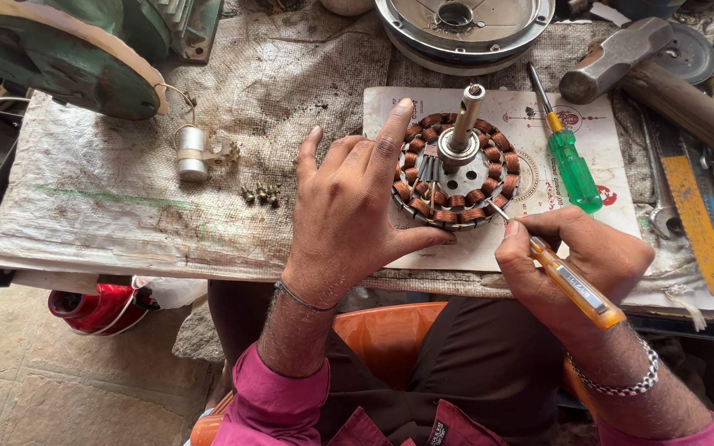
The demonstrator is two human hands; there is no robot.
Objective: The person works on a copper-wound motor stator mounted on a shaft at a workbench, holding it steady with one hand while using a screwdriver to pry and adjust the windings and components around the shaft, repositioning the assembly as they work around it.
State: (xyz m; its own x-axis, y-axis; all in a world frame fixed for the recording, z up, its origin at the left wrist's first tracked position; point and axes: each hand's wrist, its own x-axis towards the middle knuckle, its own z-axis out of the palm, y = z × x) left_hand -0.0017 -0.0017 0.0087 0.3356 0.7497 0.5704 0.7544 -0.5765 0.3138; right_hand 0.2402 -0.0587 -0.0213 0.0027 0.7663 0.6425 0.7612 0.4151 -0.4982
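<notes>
Stator sits on the bench, left hand splayed, pinning its rim at 9 o'clock, right hand clenched on orange screwdriver, tip at 5 o'clock; likely heavy and rigid with fragile copper windings, so grip rim or shaft.

A worn workbench is sitting under daylight — stone-tiled floor showing near left, below it.

Copper-orange coils ring the stator; orange screwdriver, green screwdriver, magenta sleeves
</notes>
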